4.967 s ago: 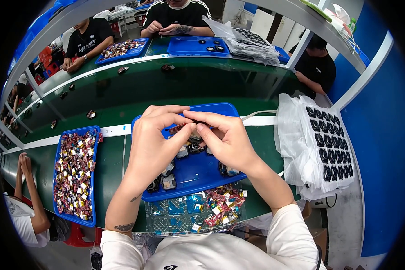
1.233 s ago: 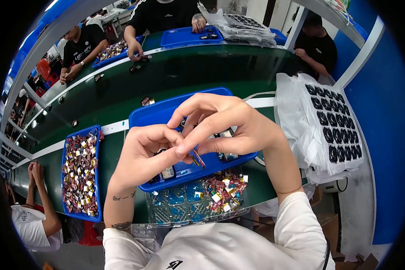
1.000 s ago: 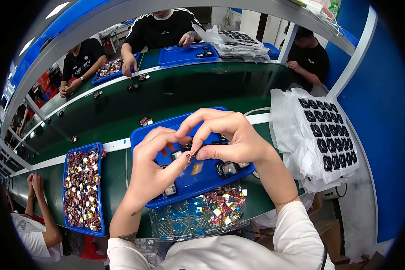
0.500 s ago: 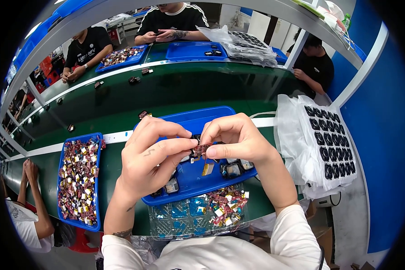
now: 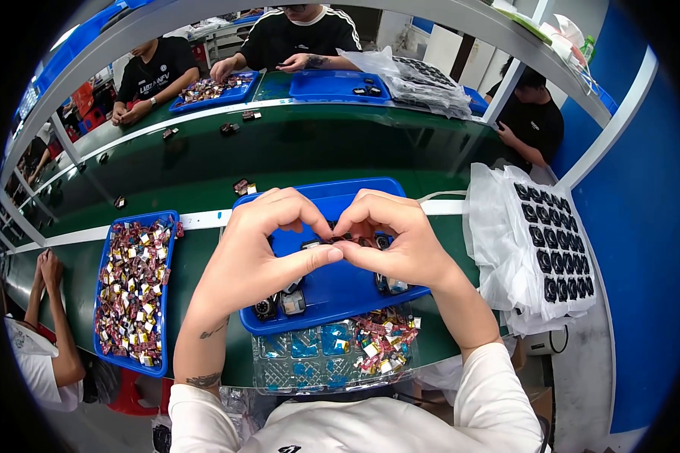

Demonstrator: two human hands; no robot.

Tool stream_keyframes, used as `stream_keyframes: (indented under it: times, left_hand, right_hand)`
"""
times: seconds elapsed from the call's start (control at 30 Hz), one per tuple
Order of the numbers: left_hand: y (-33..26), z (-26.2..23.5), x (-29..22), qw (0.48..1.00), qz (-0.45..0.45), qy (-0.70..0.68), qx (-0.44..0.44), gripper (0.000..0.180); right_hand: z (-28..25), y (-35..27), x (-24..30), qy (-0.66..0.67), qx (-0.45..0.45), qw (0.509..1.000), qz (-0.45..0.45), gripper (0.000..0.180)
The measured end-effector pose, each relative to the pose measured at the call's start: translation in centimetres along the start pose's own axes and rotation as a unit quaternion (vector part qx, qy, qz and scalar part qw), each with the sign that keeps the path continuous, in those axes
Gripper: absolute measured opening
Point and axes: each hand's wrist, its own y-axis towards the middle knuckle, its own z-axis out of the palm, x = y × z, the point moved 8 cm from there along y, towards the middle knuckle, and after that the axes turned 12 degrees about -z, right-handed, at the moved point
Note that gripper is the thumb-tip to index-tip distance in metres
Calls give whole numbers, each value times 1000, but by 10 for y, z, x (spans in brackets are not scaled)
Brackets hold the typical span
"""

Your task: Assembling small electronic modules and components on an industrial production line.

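Over a blue tray (image 5: 332, 298), my left hand (image 5: 253, 245) and my right hand (image 5: 404, 245) meet fingertip to fingertip. Both are closed in a pinch on a small circuit board (image 5: 343, 238), which the fingers mostly hide. Its battery cannot be made out now. Small black-cased units (image 5: 293, 302) lie in the tray beneath my left hand, and further black units (image 5: 389, 283) are partly covered by my right hand.
Nearer me is a clear plastic blister tray (image 5: 287, 371) with a heap of red boards and batteries (image 5: 385, 343). A blue bin (image 5: 165, 309) of similar parts stands left. Right is a white stack holding rows of black pieces (image 5: 555, 241). Co-workers sit around the green belt (image 5: 317, 143).
My hands have drawn together and turned, so the red board and its dangling battery are now mostly hidden. Across the belt, a co-worker's hand has reached into a parts bin.
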Motion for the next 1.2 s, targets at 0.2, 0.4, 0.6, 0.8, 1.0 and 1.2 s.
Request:
stream_keyframes:
  times: [0.2, 0.4, 0.6, 0.8, 1.0, 1.2]
  left_hand:
    - [2, 8, -3, 999, -15, -37, 28, 42]
    - [5, 13, -8, 999, 3, 44, -26, 39]
    - [4, 16, 14, 994, -8, -110, 26, 19]
    - [6, 18, 30, 969, -133, -195, 69, 18]
    - [7, 21, 38, 969, -150, -175, 94, 14]
    - [10, 19, 35, 960, -114, -248, 70, 13]
  right_hand:
    - [-5, -7, -11, 154, -74, 984, 60, 15]
    - [-5, -8, -15, 274, -80, 954, 96, 19]
    - [4, -8, -19, 323, -55, 936, 129, 16]
    - [-4, -7, -17, 111, -70, 990, 46, 15]
    - [-3, 1, -2, 15, -47, 998, -34, 17]
    - [-8, -10, -26, 173, -73, 977, 99, 16]
